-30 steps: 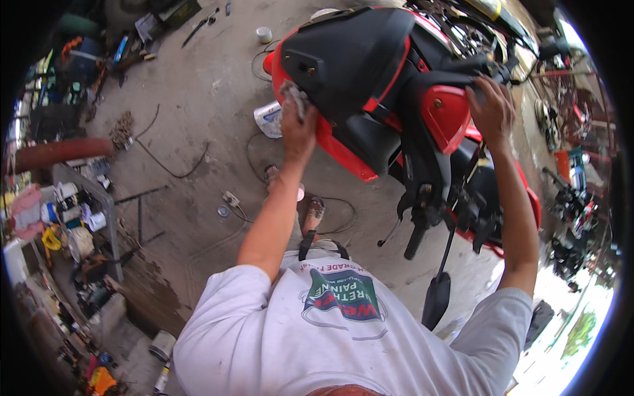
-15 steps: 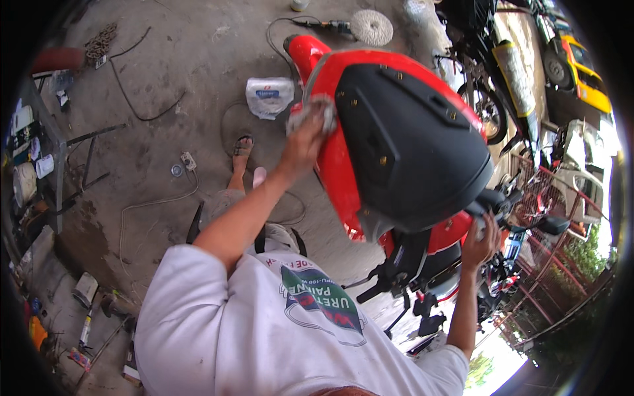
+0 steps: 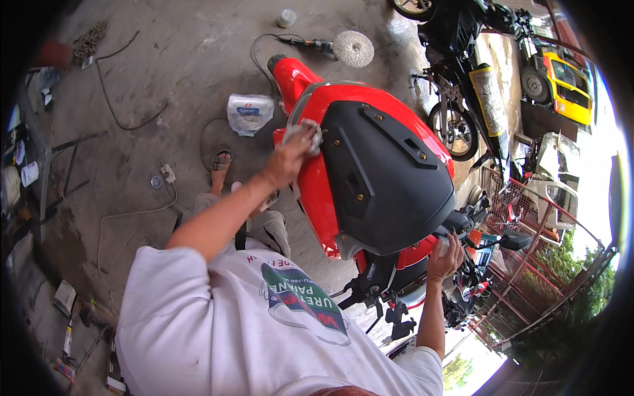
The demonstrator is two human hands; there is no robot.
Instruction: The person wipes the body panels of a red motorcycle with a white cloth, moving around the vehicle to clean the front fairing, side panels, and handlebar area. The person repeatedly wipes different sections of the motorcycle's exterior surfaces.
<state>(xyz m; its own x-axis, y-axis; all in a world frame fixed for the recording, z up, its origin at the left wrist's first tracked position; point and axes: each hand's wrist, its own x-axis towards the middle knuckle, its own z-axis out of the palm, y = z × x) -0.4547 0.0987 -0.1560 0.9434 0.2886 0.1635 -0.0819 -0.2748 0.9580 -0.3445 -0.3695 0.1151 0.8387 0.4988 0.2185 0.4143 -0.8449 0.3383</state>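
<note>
Red motorcycle bodywork [image 3: 317, 191] stands in front of me, with a large matte-black panel [image 3: 396, 198] dotted with brass-coloured fasteners. My left hand [image 3: 290, 156] presses a crumpled greyish-white cloth [image 3: 312, 137] against the red side, next to the black panel's left edge. Over at the lower right, my right hand [image 3: 446, 259] has its fingers bent beside the bike's dark parts. Something small and pale shows between its thumb and fingers; its kind is unclear.
A polisher [image 3: 323, 46] with a round white pad lies on the floor beyond the bike. Left of the bodywork is a clear plastic-wrapped pack [image 3: 250, 113]. Cords [image 3: 132, 215] trail over the concrete. A black motorcycle [image 3: 456, 99] stands far right, a metal frame [image 3: 49, 158] left.
The view has shifted, so the bike and floor items appear lower and further left. My left hand with the cloth sits slightly lower along the red side; my right hand stays by the same end.
</note>
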